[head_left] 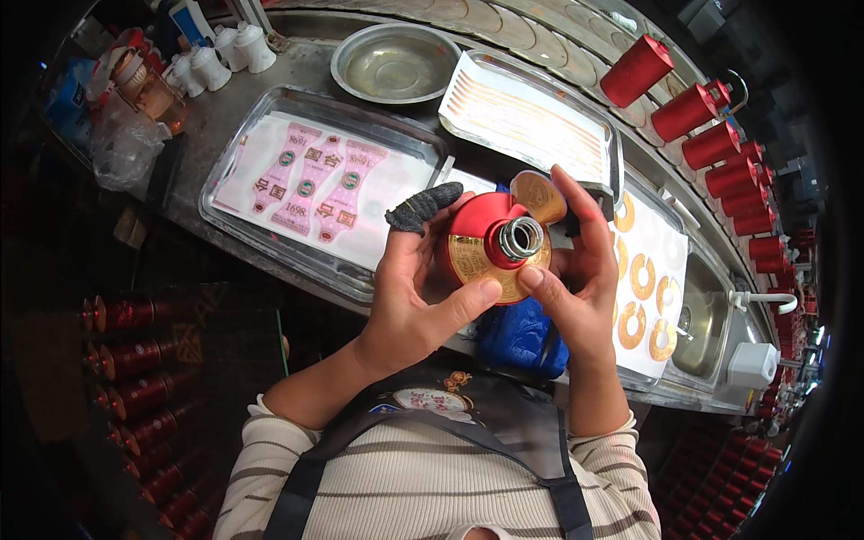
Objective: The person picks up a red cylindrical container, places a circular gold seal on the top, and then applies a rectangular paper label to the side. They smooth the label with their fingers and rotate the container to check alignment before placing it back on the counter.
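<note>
Between my two hands is a red bottle (pixel 472 214), its open glass mouth tilted up toward me. A gold ring-shaped label (pixel 477 263) lies round its shoulder; one end (pixel 537 195) stands up off the surface at the far right. My left hand (pixel 418 288) grips the bottle's left side, thumb pressed on the label. A dark wrinkled cover (pixel 425 206) wraps one of its fingers. My right hand (pixel 580 283) holds the right side, thumb on the label near the neck and a finger behind the raised end. Beneath the hands is a blue cloth-like bundle (pixel 522 337).
A metal tray (pixel 211 193) with pink label sheets lies left. Beyond are a round metal basin (pixel 396 58) and a tray of gold strips (pixel 531 117). Gold ring labels (pixel 643 276) lie on a white sheet at right, beside a sink (pixel 706 333). Red bottles (pixel 637 70) line a conveyor.
</note>
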### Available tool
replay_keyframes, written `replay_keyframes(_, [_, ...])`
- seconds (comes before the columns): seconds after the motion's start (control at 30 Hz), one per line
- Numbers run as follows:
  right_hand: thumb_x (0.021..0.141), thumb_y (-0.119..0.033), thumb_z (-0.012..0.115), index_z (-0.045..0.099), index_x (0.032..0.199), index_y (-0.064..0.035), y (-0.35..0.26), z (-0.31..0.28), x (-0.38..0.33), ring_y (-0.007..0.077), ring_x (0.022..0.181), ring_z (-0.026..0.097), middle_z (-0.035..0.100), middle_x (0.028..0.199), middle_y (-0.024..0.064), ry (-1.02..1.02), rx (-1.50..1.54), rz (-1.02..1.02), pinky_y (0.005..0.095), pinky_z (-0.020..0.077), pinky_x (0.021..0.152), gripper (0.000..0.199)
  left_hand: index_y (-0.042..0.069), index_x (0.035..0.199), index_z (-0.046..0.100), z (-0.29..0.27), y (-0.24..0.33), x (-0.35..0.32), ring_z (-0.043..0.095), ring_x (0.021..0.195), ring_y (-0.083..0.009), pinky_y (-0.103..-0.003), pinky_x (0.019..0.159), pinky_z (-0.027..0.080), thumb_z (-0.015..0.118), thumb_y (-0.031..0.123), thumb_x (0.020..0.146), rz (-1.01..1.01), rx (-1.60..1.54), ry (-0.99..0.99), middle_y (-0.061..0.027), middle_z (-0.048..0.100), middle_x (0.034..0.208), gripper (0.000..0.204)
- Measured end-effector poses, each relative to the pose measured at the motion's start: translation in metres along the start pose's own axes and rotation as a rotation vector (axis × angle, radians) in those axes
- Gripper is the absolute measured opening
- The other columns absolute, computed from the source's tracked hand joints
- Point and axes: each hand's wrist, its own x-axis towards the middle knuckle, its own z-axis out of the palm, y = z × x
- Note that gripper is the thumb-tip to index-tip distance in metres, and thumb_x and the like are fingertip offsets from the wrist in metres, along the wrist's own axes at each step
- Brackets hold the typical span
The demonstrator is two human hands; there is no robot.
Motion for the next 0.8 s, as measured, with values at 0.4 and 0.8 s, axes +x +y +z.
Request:
replay_keyframes(0.4, [0.082,-0.009,0.077,0.039,0.153,-0.0011,0.0046,-0.0005,0.0006,-0.0014,0.067,0.047,0.053,0.14,0.0072,-0.018,0.019,-0.016,0.0151,0.0392,0.058,0.081,-0.002,0.149,0.025,-0.0021,-0.0016,-0.0011,0.046,0.135,-0.024,-0.039,0.116,0.036,0.07,0.011,0.093,0.032,-0.106,0.015,-0.0183,0.041,0.146,0.073])
replay_keyframes(0.8, [0.085,-0.011,0.076,0.038,0.153,-0.0014,0.0046,0.0017,0.0001,-0.0015,0.069,0.048,0.051,0.142,0.0077,-0.002,0.018,-0.026,0.0147,0.0396,0.059,0.078,-0.005,0.144,0.034,-0.0004,0.0035,0.0053,0.051,0.129,-0.0221,-0.038,0.113,0.04,0.062,0.008,0.098,0.015,-0.079,0.054,-0.0185,0.048,0.141,0.055])
